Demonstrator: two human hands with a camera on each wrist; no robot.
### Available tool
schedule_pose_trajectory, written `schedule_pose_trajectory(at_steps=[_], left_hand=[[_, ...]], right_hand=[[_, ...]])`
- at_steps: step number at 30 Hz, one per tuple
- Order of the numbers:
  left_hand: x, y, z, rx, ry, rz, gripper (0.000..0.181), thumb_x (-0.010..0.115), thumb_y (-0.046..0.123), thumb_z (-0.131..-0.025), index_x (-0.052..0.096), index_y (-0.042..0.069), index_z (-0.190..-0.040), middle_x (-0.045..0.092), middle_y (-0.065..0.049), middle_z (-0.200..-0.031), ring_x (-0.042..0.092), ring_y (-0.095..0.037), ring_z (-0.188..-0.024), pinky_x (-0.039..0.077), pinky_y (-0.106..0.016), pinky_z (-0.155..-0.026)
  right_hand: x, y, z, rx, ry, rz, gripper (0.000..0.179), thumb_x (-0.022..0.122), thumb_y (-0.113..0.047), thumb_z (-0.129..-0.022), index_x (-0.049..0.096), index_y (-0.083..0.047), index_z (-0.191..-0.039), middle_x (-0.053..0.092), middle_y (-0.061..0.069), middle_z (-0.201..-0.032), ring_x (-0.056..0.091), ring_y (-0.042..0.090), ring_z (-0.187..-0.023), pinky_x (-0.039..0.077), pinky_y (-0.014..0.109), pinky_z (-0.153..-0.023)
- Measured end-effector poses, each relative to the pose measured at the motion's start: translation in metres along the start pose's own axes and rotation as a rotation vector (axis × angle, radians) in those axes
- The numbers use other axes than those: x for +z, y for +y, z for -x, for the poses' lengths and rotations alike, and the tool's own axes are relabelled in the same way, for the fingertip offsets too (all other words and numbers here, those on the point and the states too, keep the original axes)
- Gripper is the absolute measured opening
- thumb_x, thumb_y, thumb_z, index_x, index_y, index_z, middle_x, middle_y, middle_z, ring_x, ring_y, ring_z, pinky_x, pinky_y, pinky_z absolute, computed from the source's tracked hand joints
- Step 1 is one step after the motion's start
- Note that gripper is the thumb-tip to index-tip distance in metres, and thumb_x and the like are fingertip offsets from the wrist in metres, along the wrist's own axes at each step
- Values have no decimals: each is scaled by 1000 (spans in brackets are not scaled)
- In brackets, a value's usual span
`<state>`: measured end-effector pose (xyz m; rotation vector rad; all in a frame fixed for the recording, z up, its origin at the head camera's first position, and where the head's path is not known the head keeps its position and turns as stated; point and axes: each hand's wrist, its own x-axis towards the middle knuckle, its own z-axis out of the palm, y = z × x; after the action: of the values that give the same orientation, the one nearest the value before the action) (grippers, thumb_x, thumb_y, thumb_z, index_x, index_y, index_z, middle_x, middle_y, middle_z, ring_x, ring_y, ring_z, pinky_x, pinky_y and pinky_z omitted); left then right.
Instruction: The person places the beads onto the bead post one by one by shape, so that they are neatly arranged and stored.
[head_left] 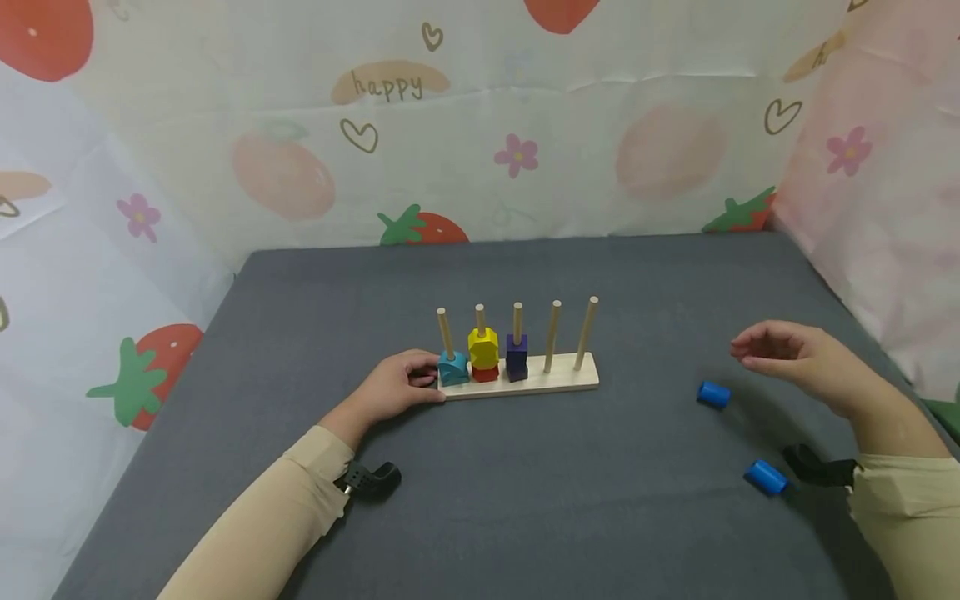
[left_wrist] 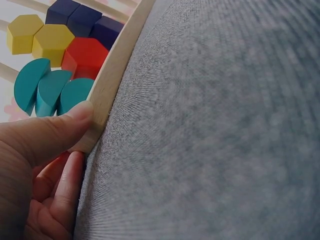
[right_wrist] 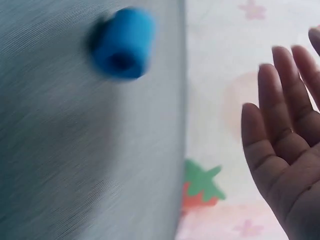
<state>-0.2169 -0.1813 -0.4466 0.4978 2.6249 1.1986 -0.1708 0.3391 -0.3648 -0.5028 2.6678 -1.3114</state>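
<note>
A wooden peg board (head_left: pixel 558 382) stands on the table with five upright pegs. My left hand (head_left: pixel 397 384) holds its left end, thumb on the front edge and fingers against the end face. Teal half-round blocks (left_wrist: pixel 51 89) sit on the leftmost peg. Beside them, yellow hexagonal blocks (head_left: pixel 483 346) are stacked on a red one (head_left: pixel 485 373). Dark purple square blocks (head_left: pixel 517 357) are threaded on the middle peg. Over the table's right side my right hand (head_left: pixel 813 360) hovers with nothing in it, fingers relaxed. A blue cylinder (head_left: pixel 713 394) with a hole through it lies below and left of that hand.
A second blue cylinder (head_left: pixel 767 477) lies closer to the front, beside the black wrist strap (head_left: pixel 817 467) on the right arm. Grey cloth (head_left: pixel 525 508) covers the table. Printed curtains (head_left: pixel 570 125) rise behind and at both sides.
</note>
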Motion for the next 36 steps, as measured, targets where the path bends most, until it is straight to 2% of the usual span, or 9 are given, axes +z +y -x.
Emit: schedule_pose_trajectory(at_steps=[3, 7, 12, 15, 22, 27, 29, 33, 36], left_hand=[[0, 0, 1, 0, 2, -5, 47, 77, 28, -73, 63, 13, -116, 57, -1, -111, 54, -13, -94, 49, -28, -86], [0, 0, 0, -1, 1, -5, 47, 77, 28, -73, 63, 13, -115, 57, -1, -111, 54, -14, -94, 49, -28, -86], [0, -1, 0, -1, 1, -2, 46, 77, 27, -73, 63, 14, -115, 57, -1, -111, 54, -13, -94, 49, -27, -85], [1, -1, -1, -1, -1, 1, 46, 77, 27, -73, 63, 14, -114, 57, -1, -110, 54, -13, -93, 49, -26, -85], [1, -1, 0, 6, 3, -3, 46, 77, 27, -73, 63, 14, -115, 57, 0, -110, 54, -13, -93, 49, -26, -85], [0, 0, 0, 2, 1, -5, 46, 77, 27, -74, 63, 13, -115, 57, -1, -110, 54, -13, -93, 49, -27, -85], [0, 0, 0, -2, 2, -3, 46, 77, 26, -73, 63, 13, -115, 57, -1, -110, 54, -13, -93, 49, -27, -85], [0, 1, 0, -13, 2, 2, 45, 77, 25, -73, 63, 13, -115, 56, -2, -110, 55, -14, -93, 49, -28, -85], [0, 2, 0, -19, 2, 7, 45, 77, 25, -73, 63, 13, -115, 56, -2, -111, 54, -14, -93, 49, -28, -86]], right_hand=[[3, 13, 9, 24, -80, 17, 24, 56, -13, -91, 56, 1, -110, 63, -1, -101, 58, 5, -90, 50, 18, -72], [6, 26, 18, 70, -216, -52, 26, 57, -12, -91, 54, 5, -110, 62, 8, -102, 59, 8, -90, 52, 25, -72], [8, 39, 27, 91, -442, -195, 26, 54, -6, -91, 50, 11, -111, 60, 9, -100, 58, 10, -87, 51, 26, -71], [10, 45, 32, 100, -544, -254, 26, 55, -5, -90, 50, 12, -109, 58, 5, -96, 57, 11, -80, 50, 27, -68], [13, 49, 38, 89, -641, -298, 18, 57, -1, -88, 53, 10, -101, 56, -5, -83, 51, 4, -68, 44, 28, -55], [18, 47, 37, 73, -771, -394, 17, 55, 2, -88, 52, 13, -100, 55, -8, -78, 47, -2, -65, 34, 32, -48], [21, 45, 36, 90, -817, -424, 18, 56, 2, -87, 51, 14, -100, 55, -9, -78, 47, -2, -65, 36, 28, -47], [25, 38, 36, 88, -867, -411, 19, 59, 1, -85, 51, 13, -97, 53, -8, -74, 47, -3, -64, 41, 18, -52], [28, 33, 37, 68, -879, -378, 18, 62, -1, -84, 52, 11, -94, 50, 2, -67, 47, -3, -63, 41, 17, -51]])
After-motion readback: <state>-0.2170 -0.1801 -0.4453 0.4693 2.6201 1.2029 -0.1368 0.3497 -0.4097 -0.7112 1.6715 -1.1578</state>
